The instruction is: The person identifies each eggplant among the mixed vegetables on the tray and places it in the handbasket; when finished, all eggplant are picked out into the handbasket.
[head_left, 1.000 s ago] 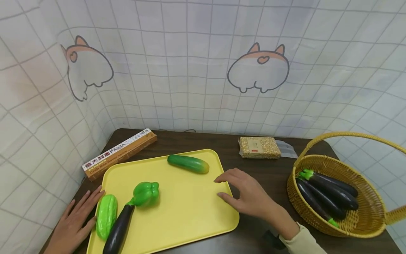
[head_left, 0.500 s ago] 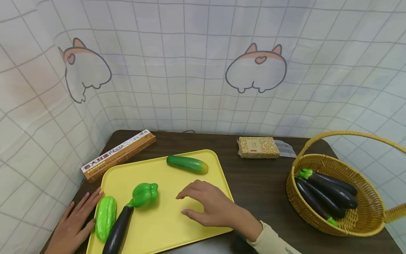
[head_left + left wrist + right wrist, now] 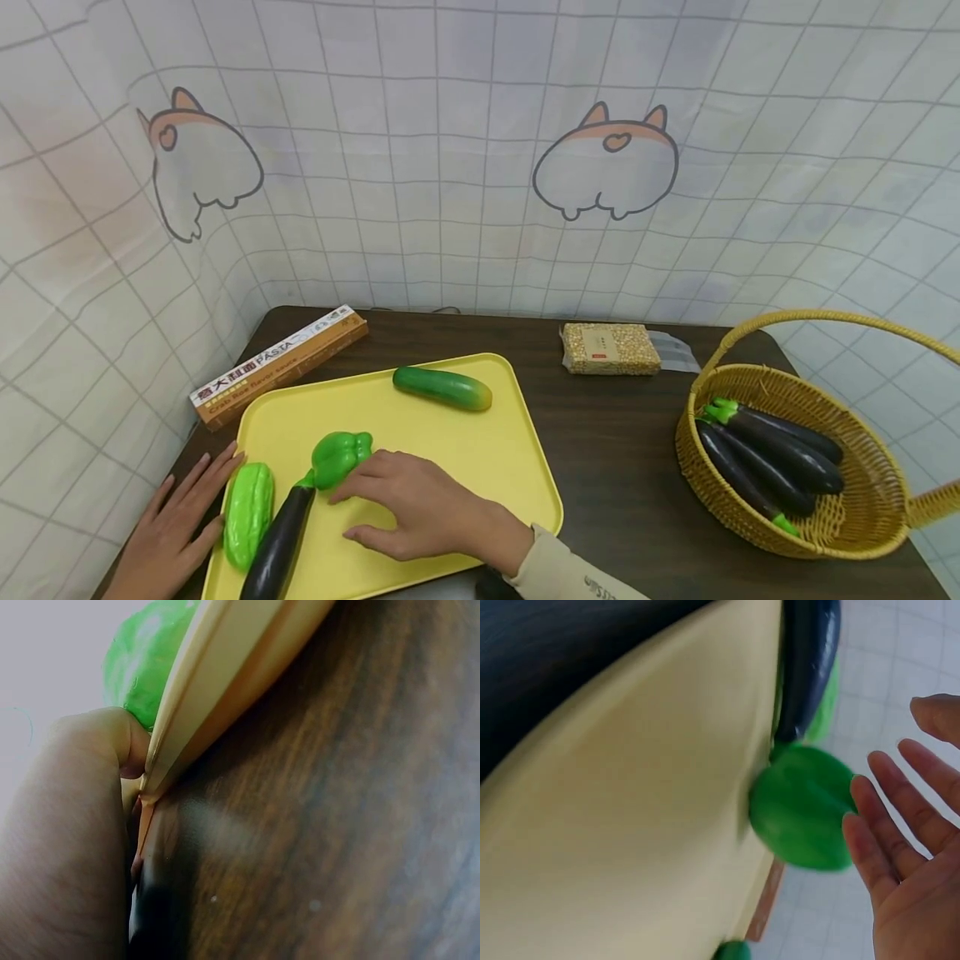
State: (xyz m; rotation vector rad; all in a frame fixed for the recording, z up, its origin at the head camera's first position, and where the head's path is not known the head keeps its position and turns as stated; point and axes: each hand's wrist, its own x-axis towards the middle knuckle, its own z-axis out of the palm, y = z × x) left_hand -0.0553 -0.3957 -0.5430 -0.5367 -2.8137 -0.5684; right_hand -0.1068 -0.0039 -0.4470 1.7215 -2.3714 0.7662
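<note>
My left hand [image 3: 172, 529] rests at the left rim of a yellow tray [image 3: 450, 467], fingers spread along its edge, beside a light green bitter-melon-like vegetable [image 3: 249, 517]. Over the tray hovers my right hand [image 3: 420, 508], thumb and fingers apart with nothing between them. It is close to a purple eggplant [image 3: 279, 542] and a green bell pepper [image 3: 337, 458]. In the right wrist view the bell pepper [image 3: 802, 810] lies just beyond the fingertips; whether they touch cannot be told. A green cucumber-like vegetable [image 3: 442, 387] with a yellowish end lies near the tray's far edge.
A wicker basket [image 3: 705, 492] with a tall handle stands at the right, holding several eggplants [image 3: 780, 458]. Behind the tray's left corner lies a long pasta box [image 3: 281, 367]. A vacuum-packed bag of grains [image 3: 611, 348] sits at the table's back.
My right hand has moved left across the tray, from its right edge to near the eggplant and bell pepper. The left hand has stayed at the tray's left rim.
</note>
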